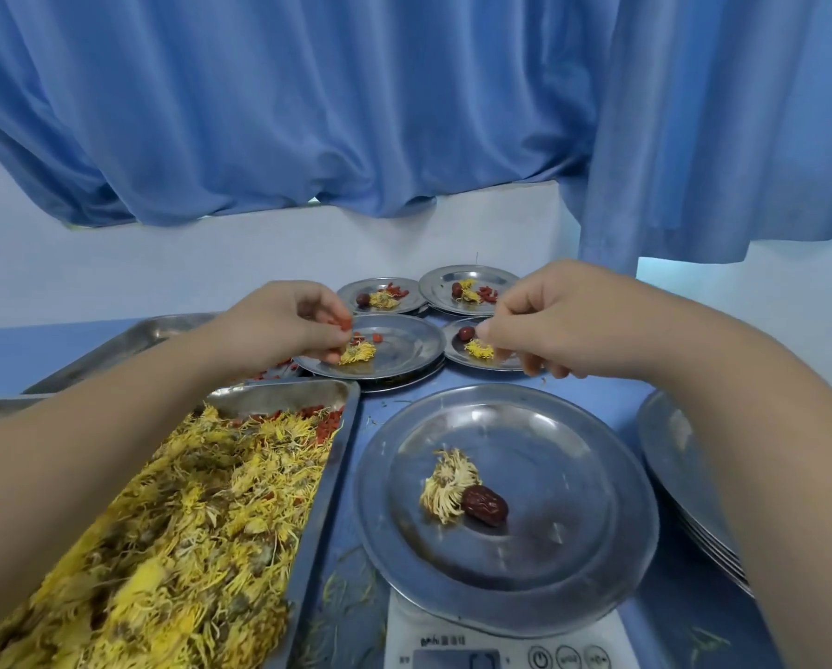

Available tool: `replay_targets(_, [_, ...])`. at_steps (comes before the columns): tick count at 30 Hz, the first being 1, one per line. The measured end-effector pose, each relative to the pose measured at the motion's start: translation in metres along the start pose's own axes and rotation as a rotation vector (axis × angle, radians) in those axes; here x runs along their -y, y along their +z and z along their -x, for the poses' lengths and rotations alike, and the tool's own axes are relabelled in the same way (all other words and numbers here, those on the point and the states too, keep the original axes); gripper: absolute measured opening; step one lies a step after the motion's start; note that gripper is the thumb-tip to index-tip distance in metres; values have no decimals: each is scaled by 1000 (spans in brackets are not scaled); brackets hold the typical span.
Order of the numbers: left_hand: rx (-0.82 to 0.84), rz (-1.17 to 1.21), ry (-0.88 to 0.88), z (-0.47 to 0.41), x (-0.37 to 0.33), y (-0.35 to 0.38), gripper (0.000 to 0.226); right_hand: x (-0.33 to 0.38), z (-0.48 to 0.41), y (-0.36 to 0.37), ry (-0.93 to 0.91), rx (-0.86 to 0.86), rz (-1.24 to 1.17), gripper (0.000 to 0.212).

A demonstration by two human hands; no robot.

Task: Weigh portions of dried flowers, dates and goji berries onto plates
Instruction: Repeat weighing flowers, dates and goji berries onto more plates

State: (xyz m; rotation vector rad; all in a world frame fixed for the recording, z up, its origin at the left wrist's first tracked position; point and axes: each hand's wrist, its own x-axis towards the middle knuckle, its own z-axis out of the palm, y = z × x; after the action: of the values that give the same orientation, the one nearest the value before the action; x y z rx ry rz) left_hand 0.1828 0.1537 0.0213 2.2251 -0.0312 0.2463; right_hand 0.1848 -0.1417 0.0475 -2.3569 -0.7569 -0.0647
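1. Small red goji berries (pixel 344 324) are pinched in the left grip (pixel 283 325). Its fingers are closed tight on them.
2. Right under that grip lies a round shiny metal plate (pixel 404 345). It has a dried yellow flower (pixel 357 352) and a few berries on it.
3. The right grip (pixel 554 325) has its fingers curled in. I cannot tell if it holds anything. Just below it sits a smaller metal plate (pixel 453 349) with a flower and a dark red date (pixel 465 334).
4. I think the step now is dropping berries onto these plates.
5. To do it well, keep each grip low over its plate. Let the berries go a few at a time, so none bounce onto the blue surface (pixel 373 417).
6. Nearer the person than both grips, a big metal plate (pixel 573 499) sits on a white scale (pixel 433 639). It has a flower and a date but no berries, so it likely needs some too.
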Motion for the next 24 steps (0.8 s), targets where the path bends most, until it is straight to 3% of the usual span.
replay_targets(4, [151, 44, 80, 24, -43, 46, 11, 3, 13, -20, 20, -16, 0, 31])
replay_targets(10, [245, -137, 259, 45, -79, 93, 11, 9, 44, -35, -23, -197, 44, 32])
replay_targets(16, [369, -254, 264, 49, -87, 117, 18, -1, 89, -27, -58, -199, 153, 30])
replay_targets(24, [232, -218, 201, 59, -84, 124, 21, -29, 138, 7, 25, -236, 145, 36])
